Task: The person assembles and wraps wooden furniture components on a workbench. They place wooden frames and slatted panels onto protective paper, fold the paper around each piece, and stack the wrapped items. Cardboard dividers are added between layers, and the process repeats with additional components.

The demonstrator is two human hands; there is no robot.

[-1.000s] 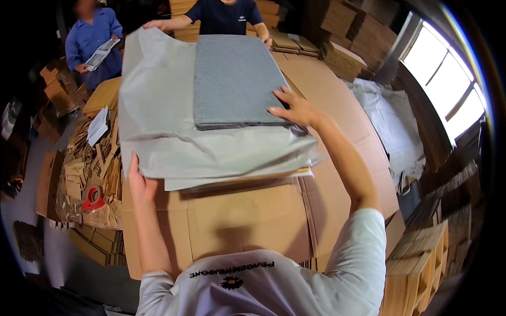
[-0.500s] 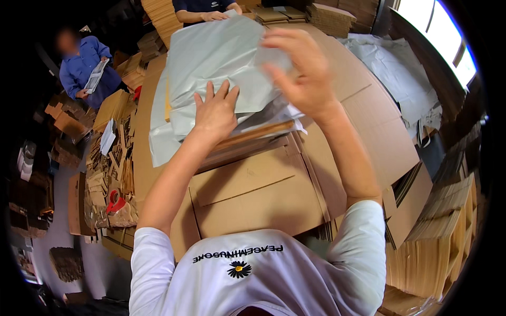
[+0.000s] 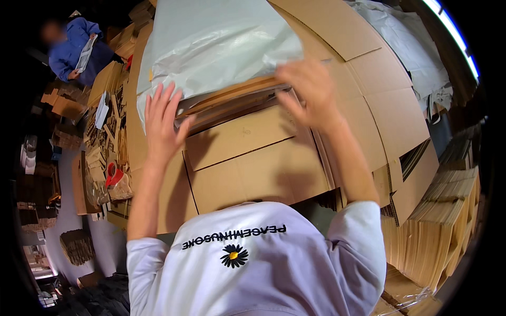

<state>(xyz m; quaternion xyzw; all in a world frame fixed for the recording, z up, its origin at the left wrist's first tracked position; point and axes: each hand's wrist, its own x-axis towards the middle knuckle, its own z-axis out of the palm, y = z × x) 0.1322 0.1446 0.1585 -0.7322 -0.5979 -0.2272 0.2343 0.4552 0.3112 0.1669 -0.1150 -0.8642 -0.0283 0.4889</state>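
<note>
A pale grey plastic sheet or bag (image 3: 221, 42) drapes over a stack of flat cardboard (image 3: 232, 98), whose near edge shows beneath it. My left hand (image 3: 164, 121) is open beside the stack's near left corner, fingers spread at the edge of the plastic. At the near right corner, my right hand (image 3: 311, 95) is blurred, with thumb and fingers apart around the stack's end. Whether it touches the plastic is hard to tell. Large brown cardboard sheets (image 3: 253, 158) lie beneath the stack.
Cardboard scraps and a red tape dispenser (image 3: 113, 175) lie to the left. Far left, a person in a blue shirt (image 3: 79, 45) holds a pale printed sheet. More grey plastic (image 3: 406, 47) lies at the far right. Stacked flat cardboard (image 3: 429, 231) stands near right.
The plastic's near part is now further back, baring more of the stack's edge. My left hand has left the plastic's top for the left corner; my right hand has come down to the right corner.
</note>
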